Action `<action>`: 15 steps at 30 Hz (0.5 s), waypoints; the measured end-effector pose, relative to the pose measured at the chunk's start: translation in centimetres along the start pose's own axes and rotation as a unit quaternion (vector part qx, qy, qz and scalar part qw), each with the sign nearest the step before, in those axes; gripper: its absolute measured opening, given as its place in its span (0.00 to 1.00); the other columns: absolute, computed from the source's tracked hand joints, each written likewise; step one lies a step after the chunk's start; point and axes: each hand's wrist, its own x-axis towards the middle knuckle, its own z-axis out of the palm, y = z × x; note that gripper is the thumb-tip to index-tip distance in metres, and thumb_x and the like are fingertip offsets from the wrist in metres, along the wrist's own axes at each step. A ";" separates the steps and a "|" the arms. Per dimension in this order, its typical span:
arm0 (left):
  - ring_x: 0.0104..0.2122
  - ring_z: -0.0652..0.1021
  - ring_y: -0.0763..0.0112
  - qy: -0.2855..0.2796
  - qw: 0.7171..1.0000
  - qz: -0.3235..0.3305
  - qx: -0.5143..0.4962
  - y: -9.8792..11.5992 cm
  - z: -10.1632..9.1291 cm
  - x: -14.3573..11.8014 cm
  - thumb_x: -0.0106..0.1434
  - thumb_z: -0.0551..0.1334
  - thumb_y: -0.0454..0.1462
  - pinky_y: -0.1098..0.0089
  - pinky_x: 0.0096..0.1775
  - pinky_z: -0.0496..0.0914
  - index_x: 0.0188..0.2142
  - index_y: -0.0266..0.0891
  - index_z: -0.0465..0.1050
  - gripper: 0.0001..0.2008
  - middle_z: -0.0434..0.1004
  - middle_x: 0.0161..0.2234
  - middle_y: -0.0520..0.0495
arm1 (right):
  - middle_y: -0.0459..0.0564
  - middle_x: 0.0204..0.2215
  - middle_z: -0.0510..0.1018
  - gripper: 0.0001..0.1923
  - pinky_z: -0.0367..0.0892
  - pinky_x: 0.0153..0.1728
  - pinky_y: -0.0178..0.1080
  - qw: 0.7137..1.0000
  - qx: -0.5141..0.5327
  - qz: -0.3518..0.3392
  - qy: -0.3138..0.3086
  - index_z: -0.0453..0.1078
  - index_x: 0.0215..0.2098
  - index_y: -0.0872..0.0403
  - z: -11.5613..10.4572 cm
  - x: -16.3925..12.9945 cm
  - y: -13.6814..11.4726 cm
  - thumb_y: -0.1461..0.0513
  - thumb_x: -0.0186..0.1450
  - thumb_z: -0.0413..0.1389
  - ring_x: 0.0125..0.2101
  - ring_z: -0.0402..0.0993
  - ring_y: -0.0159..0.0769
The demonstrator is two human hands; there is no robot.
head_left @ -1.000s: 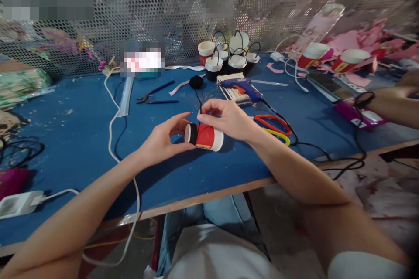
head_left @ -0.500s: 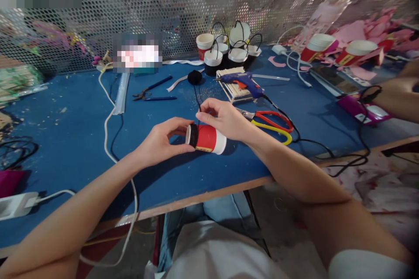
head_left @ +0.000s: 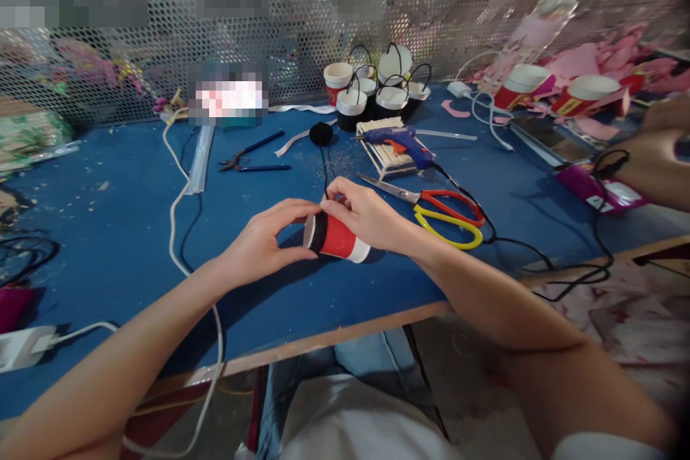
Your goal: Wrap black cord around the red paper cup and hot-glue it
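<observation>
A red and white paper cup (head_left: 338, 236) lies on its side just above or on the blue tabletop. Black yarn is wound in a band (head_left: 319, 233) around one end of it. My left hand (head_left: 256, 241) grips that end between thumb and fingers. With closed fingertips, my right hand (head_left: 364, 212) presses the yarn strand (head_left: 325, 169) at the upper side of the cup. The strand runs away from me to a small black yarn ball (head_left: 321, 134) on the table. My right fingers hide part of the cup.
Scissors (head_left: 450, 219) lie right of my right hand, behind them a blue glue gun (head_left: 402, 144) on a stick rack (head_left: 385, 167). Pliers (head_left: 253, 157) lie left. Black-wrapped cups (head_left: 352, 115) stand near the mesh. Another person's hand (head_left: 647, 162) is at right. A white cable (head_left: 173, 223) crosses the left side.
My right fingers have moved down and slightly left along the strand, onto the cup's banded end. The cup has tilted a little, and more of the scissors shows.
</observation>
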 end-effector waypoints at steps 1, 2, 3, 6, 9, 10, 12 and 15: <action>0.53 0.70 0.58 -0.005 1.000 -0.001 -0.012 0.0 -0.1 0.0 0.53 0.68 0.40 0.58 0.55 0.66 0.54 0.44 0.65 0.28 0.66 0.53 0.41 | 0.42 0.24 0.66 0.06 0.56 0.28 0.34 1.000 -0.005 -0.002 0.003 0.59 0.30 0.53 0.0 0.0 0.0 0.60 0.64 0.48 0.26 0.61 0.28; 0.53 0.70 0.58 -0.008 0.999 -0.006 -0.031 0.1 -0.2 0.1 0.53 0.68 0.40 0.58 0.55 0.66 0.54 0.44 0.65 0.29 0.66 0.54 0.41 | 0.43 0.25 0.66 0.07 0.55 0.28 0.34 1.000 -0.011 -0.004 0.006 0.58 0.30 0.53 0.1 0.0 0.0 0.60 0.65 0.48 0.26 0.61 0.28; 0.53 0.70 0.58 -0.010 0.998 -0.017 -0.054 0.2 -0.2 0.1 0.52 0.69 0.40 0.58 0.55 0.66 0.54 0.43 0.65 0.29 0.65 0.54 0.41 | 0.43 0.25 0.66 0.07 0.55 0.29 0.34 1.000 -0.018 -0.006 0.010 0.58 0.30 0.53 0.1 -0.1 0.0 0.60 0.65 0.48 0.26 0.60 0.28; 0.49 0.73 0.58 -0.007 0.989 -0.093 -0.116 0.5 -0.3 0.1 0.50 0.69 0.42 0.56 0.53 0.68 0.54 0.40 0.63 0.32 0.68 0.52 0.40 | 0.43 0.26 0.66 0.07 0.56 0.29 0.34 0.999 -0.043 -0.020 0.024 0.58 0.29 0.53 0.4 -0.2 0.1 0.60 0.64 0.49 0.26 0.60 0.28; 0.41 0.77 0.62 -0.020 0.975 -0.165 -0.146 0.9 -0.1 0.2 0.52 0.68 0.44 0.57 0.46 0.71 0.51 0.36 0.65 0.29 0.74 0.46 0.40 | 0.44 0.28 0.66 0.06 0.57 0.30 0.34 0.997 -0.064 -0.039 0.032 0.58 0.30 0.53 0.8 -0.5 0.1 0.61 0.65 0.50 0.27 0.61 0.28; 0.39 0.77 0.63 -0.028 0.972 -0.174 -0.153 1.0 -0.1 0.2 0.53 0.67 0.44 0.59 0.44 0.72 0.49 0.36 0.66 0.27 0.75 0.44 0.41 | 0.44 0.28 0.66 0.06 0.57 0.30 0.34 0.996 -0.071 -0.045 0.033 0.58 0.30 0.53 0.9 -0.6 0.0 0.62 0.65 0.49 0.28 0.61 0.28; 0.37 0.77 0.65 -0.043 0.970 -0.177 -0.164 1.1 0.1 0.2 0.55 0.65 0.44 0.61 0.42 0.72 0.48 0.36 0.67 0.23 0.75 0.42 0.43 | 0.44 0.28 0.66 0.06 0.56 0.30 0.34 0.994 -0.087 -0.052 0.035 0.58 0.30 0.53 1.1 -0.8 -0.2 0.62 0.65 0.49 0.27 0.60 0.28; 0.36 0.77 0.66 -0.043 0.970 -0.177 -0.163 1.2 0.2 0.1 0.56 0.64 0.44 0.63 0.41 0.72 0.46 0.37 0.68 0.21 0.75 0.41 0.44 | 0.44 0.29 0.66 0.06 0.56 0.30 0.34 0.992 -0.102 -0.059 0.036 0.57 0.30 0.53 1.1 -1.1 -0.4 0.63 0.65 0.49 0.27 0.60 0.28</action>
